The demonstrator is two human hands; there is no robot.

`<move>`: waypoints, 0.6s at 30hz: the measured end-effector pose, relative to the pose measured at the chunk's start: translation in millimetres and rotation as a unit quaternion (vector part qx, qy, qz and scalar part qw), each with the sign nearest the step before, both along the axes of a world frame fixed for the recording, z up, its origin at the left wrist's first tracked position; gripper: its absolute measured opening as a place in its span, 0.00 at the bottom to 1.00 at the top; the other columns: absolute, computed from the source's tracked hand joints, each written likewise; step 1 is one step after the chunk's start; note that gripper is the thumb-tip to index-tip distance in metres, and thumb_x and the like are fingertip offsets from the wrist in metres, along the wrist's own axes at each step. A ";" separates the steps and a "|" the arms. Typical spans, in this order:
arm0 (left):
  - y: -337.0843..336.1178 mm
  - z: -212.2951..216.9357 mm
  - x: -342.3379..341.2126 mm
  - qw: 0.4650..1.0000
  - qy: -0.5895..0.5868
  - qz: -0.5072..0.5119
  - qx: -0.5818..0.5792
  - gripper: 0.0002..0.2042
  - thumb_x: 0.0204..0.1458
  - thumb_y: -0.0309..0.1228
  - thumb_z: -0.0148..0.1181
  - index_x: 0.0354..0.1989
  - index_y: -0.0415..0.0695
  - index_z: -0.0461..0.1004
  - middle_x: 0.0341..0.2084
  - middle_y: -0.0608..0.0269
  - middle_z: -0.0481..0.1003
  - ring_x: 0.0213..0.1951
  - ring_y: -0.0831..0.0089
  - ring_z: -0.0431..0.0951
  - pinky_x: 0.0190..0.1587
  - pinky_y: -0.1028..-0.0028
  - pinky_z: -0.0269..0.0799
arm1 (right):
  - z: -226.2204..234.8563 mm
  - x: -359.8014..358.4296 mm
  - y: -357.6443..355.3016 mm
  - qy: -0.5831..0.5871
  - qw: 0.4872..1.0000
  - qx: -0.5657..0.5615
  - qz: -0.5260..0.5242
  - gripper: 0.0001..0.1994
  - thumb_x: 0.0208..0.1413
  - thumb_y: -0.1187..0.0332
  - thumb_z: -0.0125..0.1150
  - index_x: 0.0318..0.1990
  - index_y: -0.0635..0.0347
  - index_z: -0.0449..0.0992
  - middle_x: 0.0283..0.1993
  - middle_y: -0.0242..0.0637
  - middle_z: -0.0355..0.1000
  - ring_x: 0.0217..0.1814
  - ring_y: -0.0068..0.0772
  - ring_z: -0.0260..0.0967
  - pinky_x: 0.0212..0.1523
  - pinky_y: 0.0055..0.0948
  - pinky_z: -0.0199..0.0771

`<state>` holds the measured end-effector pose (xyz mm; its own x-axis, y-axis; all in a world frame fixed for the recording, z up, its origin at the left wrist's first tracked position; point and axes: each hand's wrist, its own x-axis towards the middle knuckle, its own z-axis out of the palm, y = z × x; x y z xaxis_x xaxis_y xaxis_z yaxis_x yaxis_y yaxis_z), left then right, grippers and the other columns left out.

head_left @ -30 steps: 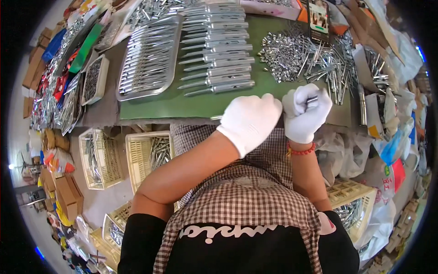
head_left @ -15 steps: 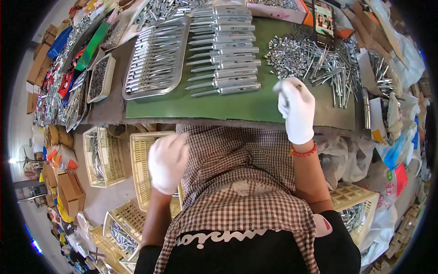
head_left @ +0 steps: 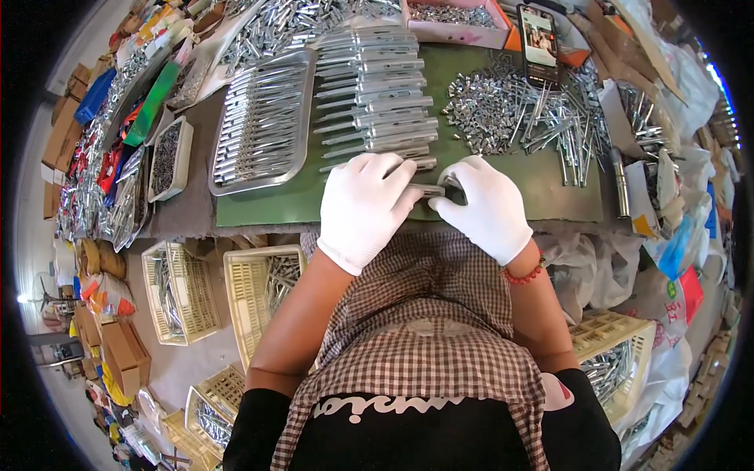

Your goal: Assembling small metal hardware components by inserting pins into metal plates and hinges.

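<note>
White-gloved, my left hand (head_left: 365, 206) is closed near the front edge of the green mat (head_left: 267, 208), at the near end of a row of silver pointed metal tubes (head_left: 391, 106). A thin metal rod (head_left: 426, 190) sticks out from its fingertips toward my right hand (head_left: 485, 206). That hand, also gloved, pinches a small metal piece (head_left: 451, 182) at the rod's end. Whether the two parts are joined I cannot tell. The rod's other end is hidden under my left hand.
To the left stands a metal tray (head_left: 263, 125) of slim silver rods. A pile of small metal fittings (head_left: 479, 110) and loose rods (head_left: 577, 129) lies at right, below a phone (head_left: 539, 47). Plastic crates (head_left: 182, 294) stand beneath the table edge.
My left hand has risen from beside my lap to the mat. My right hand has come down and left from near the fittings pile, and both now meet at the rod.
</note>
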<state>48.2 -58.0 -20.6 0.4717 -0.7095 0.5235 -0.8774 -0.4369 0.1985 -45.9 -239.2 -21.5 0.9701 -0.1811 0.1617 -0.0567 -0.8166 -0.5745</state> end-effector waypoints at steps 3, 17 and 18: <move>0.8 -1.9 3.9 0.999 -0.018 -0.014 -0.034 0.15 0.42 0.35 0.69 0.39 0.47 0.79 0.36 0.69 0.76 0.39 0.65 0.77 0.40 0.63 0.72 | -0.5 0.4 -4.9 -0.001 1.000 0.005 0.002 0.14 0.50 0.58 0.68 0.37 0.60 0.77 0.39 0.42 0.73 0.40 0.48 0.75 0.41 0.42 0.75; 3.3 3.4 -2.9 0.996 -0.020 -0.086 0.033 0.16 0.45 0.31 0.68 0.43 0.46 0.75 0.36 0.63 0.75 0.39 0.62 0.78 0.42 0.63 0.72 | 13.2 -34.9 -4.4 0.020 0.902 0.422 -0.085 0.14 0.70 0.65 0.48 0.53 0.61 0.76 0.22 0.28 0.70 0.18 0.12 0.62 0.21 0.17 0.61; -0.5 6.1 -5.0 0.995 -0.019 -0.086 0.035 0.16 0.45 0.31 0.68 0.43 0.46 0.75 0.36 0.63 0.75 0.39 0.62 0.78 0.42 0.63 0.72 | 14.1 -36.1 -4.7 0.037 0.903 0.419 -0.089 0.14 0.70 0.64 0.48 0.53 0.61 0.76 0.22 0.29 0.70 0.18 0.13 0.62 0.20 0.18 0.61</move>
<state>43.2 -58.5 -14.6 0.3204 -0.8136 0.4853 -0.9468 -0.2907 0.1377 -81.9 -243.9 -7.3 0.9160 -0.3642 -0.1685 -0.2074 -0.0702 -0.9757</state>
